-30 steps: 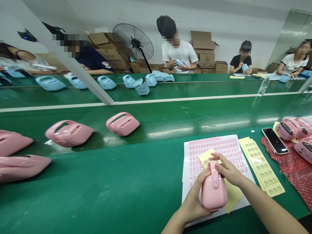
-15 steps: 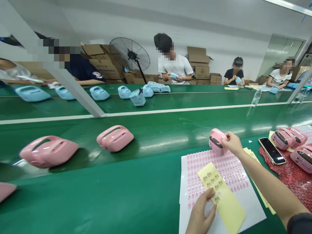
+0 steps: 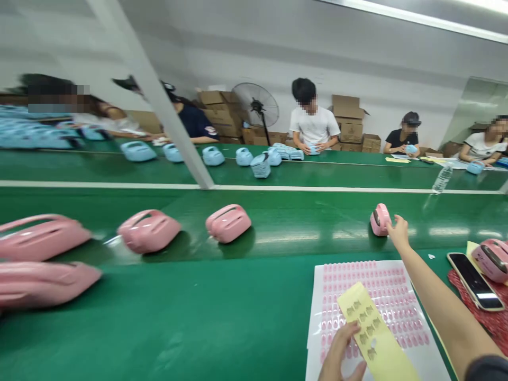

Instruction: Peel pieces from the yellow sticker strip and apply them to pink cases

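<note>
My right hand (image 3: 399, 233) is at the side of a pink plastic housing with a handle and a dark window (image 3: 380, 220). The housing stands on the green belt, and the fingertips are apart at its right edge. Low in the view, my left hand (image 3: 340, 352) pinches the left edge of a yellow sticker sheet (image 3: 391, 349) with small grey prints. Beneath that lies a white sheet with rows of pink oval stickers (image 3: 413, 312). Part of the left hand is cut off by the lower frame edge.
More pink housings (image 3: 228, 223) stand to the left. At right, a phone (image 3: 474, 280) and another pink housing (image 3: 492, 259) rest by red bubble wrap (image 3: 486, 328). Blue housings (image 3: 214, 156), a water bottle (image 3: 442, 179), a slanted post (image 3: 159, 106) and several co-workers are across the line.
My right hand has carried the pink housing from above the sticker sheets out onto the belt, and its grip has loosened. My left hand stays on the yellow sheet. The view has turned left.
</note>
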Demonstrator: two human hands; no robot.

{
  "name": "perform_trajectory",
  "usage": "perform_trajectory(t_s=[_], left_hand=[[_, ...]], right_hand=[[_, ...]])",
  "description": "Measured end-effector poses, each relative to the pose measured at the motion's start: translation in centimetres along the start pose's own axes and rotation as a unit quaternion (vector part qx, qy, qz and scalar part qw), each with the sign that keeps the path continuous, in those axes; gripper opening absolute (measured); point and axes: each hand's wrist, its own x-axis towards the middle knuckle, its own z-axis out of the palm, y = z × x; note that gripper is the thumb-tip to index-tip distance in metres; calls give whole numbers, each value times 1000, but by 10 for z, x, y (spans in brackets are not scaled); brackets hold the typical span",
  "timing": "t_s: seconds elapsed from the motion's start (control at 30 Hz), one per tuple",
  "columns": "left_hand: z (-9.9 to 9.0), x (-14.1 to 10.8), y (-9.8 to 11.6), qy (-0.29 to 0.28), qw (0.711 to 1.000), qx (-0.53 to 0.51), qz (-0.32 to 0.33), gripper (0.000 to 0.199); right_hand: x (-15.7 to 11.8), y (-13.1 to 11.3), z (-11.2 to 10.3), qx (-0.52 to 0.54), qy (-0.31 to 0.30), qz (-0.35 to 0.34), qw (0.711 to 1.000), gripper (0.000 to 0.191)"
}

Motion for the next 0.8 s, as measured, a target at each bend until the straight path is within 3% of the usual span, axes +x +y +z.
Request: perform_trajectory(t_s=[0.07,0.1,0.17,0.27,0.37,0.43,0.5,0.6,0.8], left_hand=[[-28,13,6,59,994,-53,-77,43],[-47,22,10,114,986,-72,-93,45],[-96,43,14,266,950,-94,-132,49],[-177,75,13,396,904,-64,-147,42],[-246,101,9,483,861,-30,-157,43],[-278,115,7,519,837,-21,-173,51],[-299,127,6,533,824,-29,-190,55],[-314,138,6,506,835,-62,-209,46],[-314,145,6,472,846,-93,-231,38]], right_hand=[[-35,10,-4,16,-23,-29,999,36],[-58,17,-6,28,-48,-48,997,36],[-106,33,-8,68,-116,-91,987,33],[-165,52,-11,57,-208,-54,975,30],[-189,54,-13,53,-231,-13,971,31],[-190,49,-13,53,-235,4,970,31],[-188,45,-13,51,-238,2,970,30],[-186,41,-12,49,-228,-10,972,30],[-186,39,-10,49,-245,-22,968,29]])
